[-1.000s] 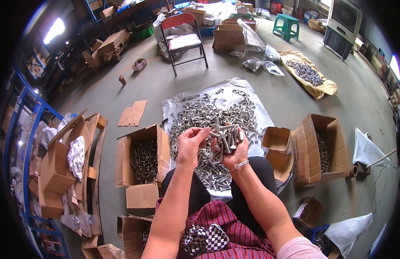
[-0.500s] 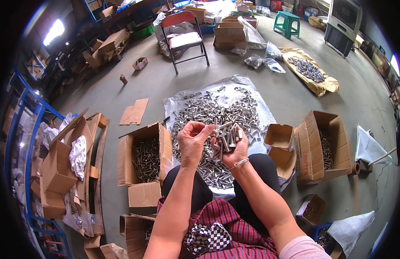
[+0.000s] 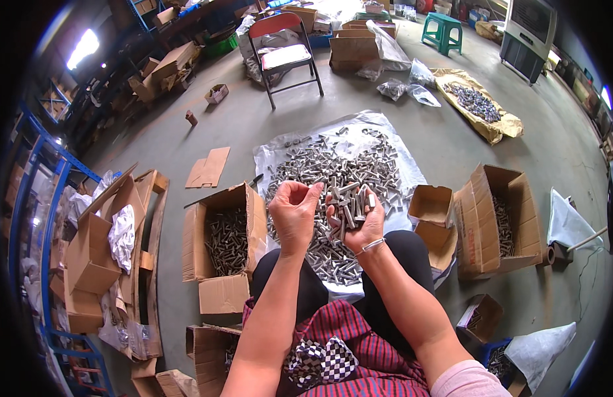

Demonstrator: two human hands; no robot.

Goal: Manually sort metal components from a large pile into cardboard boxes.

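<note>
Above the lap, the right hand [image 3: 355, 221] is cupped palm-up and closed loosely around a bundle of bolts [image 3: 347, 202], their shafts sticking up between the fingers. Just beside it, the left hand [image 3: 294, 210] is curled, fingertips pinched at the top of the bundle; whether it grips a single bolt cannot be told. Beyond both hands, a bolt pile [image 3: 339, 165] lies on a plastic sheet [image 3: 399, 142] spread on the floor. An open cardboard box [image 3: 224, 228] holding bolts stands left of the knees; a taller carton [image 3: 495, 218] with bolts stands to the right.
</note>
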